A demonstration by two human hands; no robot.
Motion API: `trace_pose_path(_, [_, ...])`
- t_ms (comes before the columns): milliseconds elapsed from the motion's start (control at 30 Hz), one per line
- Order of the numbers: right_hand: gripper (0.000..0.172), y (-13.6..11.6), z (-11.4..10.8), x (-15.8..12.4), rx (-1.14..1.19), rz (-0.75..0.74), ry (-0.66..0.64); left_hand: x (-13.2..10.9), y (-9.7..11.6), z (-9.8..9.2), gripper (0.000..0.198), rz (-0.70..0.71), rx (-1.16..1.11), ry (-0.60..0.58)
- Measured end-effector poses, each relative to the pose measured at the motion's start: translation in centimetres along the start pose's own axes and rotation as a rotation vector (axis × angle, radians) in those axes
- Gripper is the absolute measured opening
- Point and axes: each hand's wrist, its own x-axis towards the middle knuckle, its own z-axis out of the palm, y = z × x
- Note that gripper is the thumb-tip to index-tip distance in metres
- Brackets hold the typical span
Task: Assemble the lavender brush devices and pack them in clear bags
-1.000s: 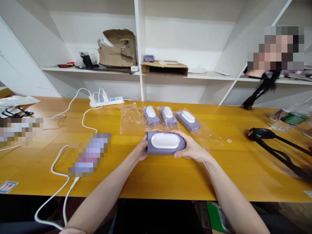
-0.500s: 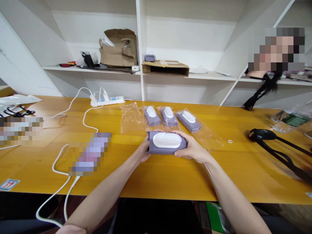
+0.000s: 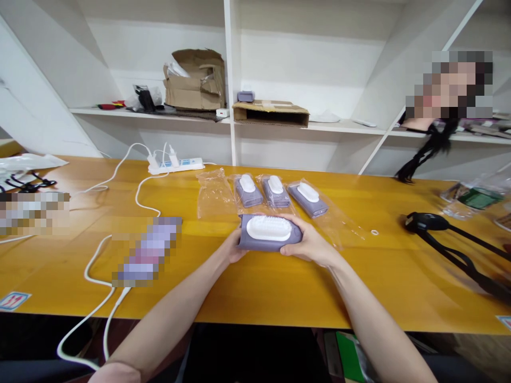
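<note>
Between my hands, over the middle of the table, is a grey-purple folded bundle [image 3: 265, 246] with a white oval brush [image 3: 268, 227] facing up, its surface bristly. My left hand [image 3: 235, 246] is closed round the bundle's left end, its fingers mostly hidden behind and under it. At the right end my right hand [image 3: 305, 239] grips it, thumb on the front side and fingers along the back. Just beyond lie three similar bundles, the left one [image 3: 250, 200], the middle one [image 3: 278, 200] and the right one [image 3: 312, 207], in clear plastic.
A crumpled clear bag [image 3: 215, 192] lies left of the bundles. Further left are a blurred phone [image 3: 147, 250] on a white cable and a power strip [image 3: 178, 165]. A black strap [image 3: 451, 244] and small ring [image 3: 374, 232] sit right. Shelving stands behind; a person is at far right.
The held bundle has shifted slightly left and its top has tipped a little, with both hands still round it. The bundles behind stay where they were.
</note>
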Motion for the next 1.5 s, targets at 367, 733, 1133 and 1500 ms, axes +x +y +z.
trace_pose_path(367, [0.069,0.3,0.0,0.4,0.211,0.132,0.100,0.4,0.3,-0.6,0.040,-0.046,-0.062,0.123])
trace_pose_path(733, [0.058,0.7,0.7,0.6,0.334,0.128,0.173,0.0,1.1,0.4,0.048,0.126,-0.114,0.087])
trace_pose_path(1133, [0.050,1.0,0.5,0.7,0.478,0.216,0.161,-0.3,0.9,1.0,0.041,0.257,0.066,0.168])
trace_pose_path(1500, [0.050,0.4,0.8,0.6,0.369,0.159,0.186,0.0,0.9,0.5,0.068,0.245,0.130,0.224])
